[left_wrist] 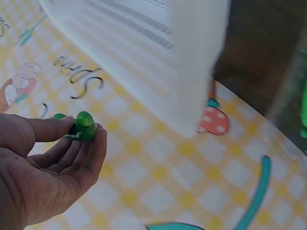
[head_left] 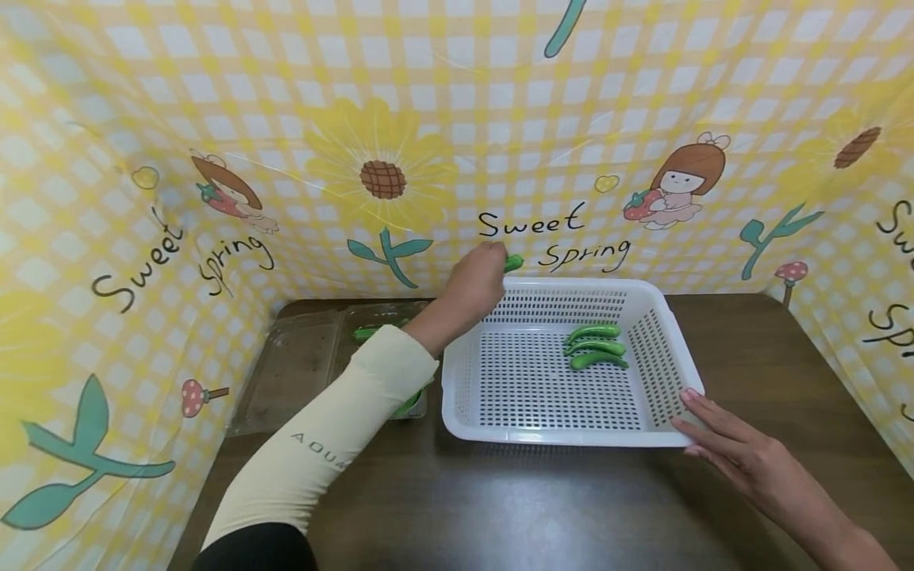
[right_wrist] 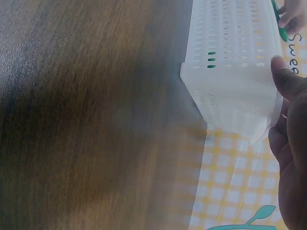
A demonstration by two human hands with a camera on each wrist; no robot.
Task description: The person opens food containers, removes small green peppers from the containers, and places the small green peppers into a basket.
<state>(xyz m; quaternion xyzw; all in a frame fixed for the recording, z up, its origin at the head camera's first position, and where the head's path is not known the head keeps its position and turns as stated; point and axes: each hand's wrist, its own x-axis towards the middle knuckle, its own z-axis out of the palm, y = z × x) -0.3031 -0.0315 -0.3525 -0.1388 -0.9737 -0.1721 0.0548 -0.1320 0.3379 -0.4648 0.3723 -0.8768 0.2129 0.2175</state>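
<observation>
My left hand pinches a green chili pepper between thumb and fingers, above the back left rim of a white perforated basket. Most of that pepper is hidden behind the hand in the head view, with one end sticking out to the right. My right hand holds the basket's front right corner, thumb and fingers on either side of the rim in the right wrist view. Inside the basket, three green chili peppers lie side by side toward the right.
Left of the basket stands a clear plastic container with more green peppers, partly hidden under my left sleeve. Its clear lid lies folded open to the left. A yellow checked cloth rises behind and beside the brown table.
</observation>
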